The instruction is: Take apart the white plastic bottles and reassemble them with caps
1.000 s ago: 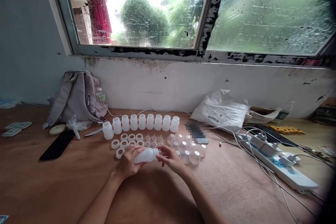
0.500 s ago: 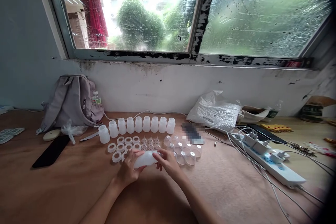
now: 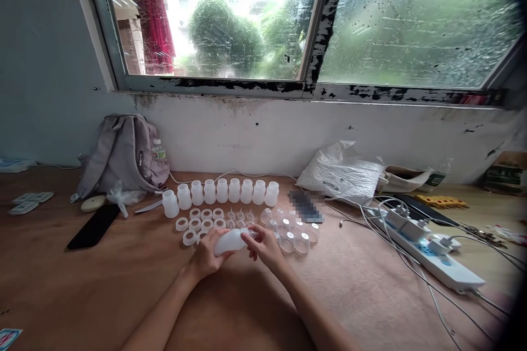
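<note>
Tilted on its side above the table, a frosted white baby bottle (image 3: 228, 242) lies in my left hand (image 3: 209, 252), whose fingers wrap round its body. My right hand (image 3: 265, 247) is closed at the bottle's mouth, pinching what looks like a clear nipple (image 3: 252, 235); the fingers partly hide it. Just beyond my hands lie white screw rings (image 3: 195, 225) and several clear nipples (image 3: 240, 216). Clear dome caps (image 3: 302, 243) are grouped to the right. Behind these, a row of open frosted bottles (image 3: 222, 191) stands upright.
A grey backpack (image 3: 121, 153), a black phone (image 3: 94, 226) and a knotted plastic bag (image 3: 123, 196) are on the left. To the right are a silver mailing bag (image 3: 341, 173), a partly blurred dark object (image 3: 307, 208) and a power strip (image 3: 436, 258) with trailing cables.
The bottle stays in my left hand. My right fingers shift slightly at its mouth and cover more of the clear piece than a second ago. The camera view sways a little.
</note>
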Demonstrator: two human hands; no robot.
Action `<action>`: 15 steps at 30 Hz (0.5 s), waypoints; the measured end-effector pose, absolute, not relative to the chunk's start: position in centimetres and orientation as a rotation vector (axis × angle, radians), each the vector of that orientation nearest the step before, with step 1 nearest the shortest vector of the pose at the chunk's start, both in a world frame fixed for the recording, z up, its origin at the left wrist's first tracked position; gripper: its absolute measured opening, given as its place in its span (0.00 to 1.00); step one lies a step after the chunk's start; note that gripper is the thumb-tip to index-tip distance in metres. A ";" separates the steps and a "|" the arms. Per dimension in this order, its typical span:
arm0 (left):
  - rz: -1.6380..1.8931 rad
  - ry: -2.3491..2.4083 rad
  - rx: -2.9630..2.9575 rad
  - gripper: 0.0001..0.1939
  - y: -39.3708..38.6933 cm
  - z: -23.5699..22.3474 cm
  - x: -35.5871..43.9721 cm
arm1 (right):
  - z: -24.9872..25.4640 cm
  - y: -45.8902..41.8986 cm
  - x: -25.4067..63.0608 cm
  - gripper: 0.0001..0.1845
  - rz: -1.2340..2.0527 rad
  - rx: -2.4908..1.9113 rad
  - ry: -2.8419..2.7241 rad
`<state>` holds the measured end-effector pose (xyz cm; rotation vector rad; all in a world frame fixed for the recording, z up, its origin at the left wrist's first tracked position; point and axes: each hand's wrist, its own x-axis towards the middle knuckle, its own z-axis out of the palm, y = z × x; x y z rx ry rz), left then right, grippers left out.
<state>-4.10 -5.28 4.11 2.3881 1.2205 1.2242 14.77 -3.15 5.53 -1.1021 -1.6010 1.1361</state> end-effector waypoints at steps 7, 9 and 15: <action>1.311 1.289 2.586 0.22 -5.6 3.4 -3.9 | 5.4 -3.2 14.1 0.23 1.209 -1.173 -1.498; 1.292 1.280 2.614 0.22 -5.6 3.5 -4.1 | 5.7 -3.2 14.6 0.23 1.277 -1.178 -1.588; 1.179 1.265 2.420 0.22 -5.6 3.9 -4.2 | 6.7 -3.2 18.7 0.18 0.751 -1.221 -1.968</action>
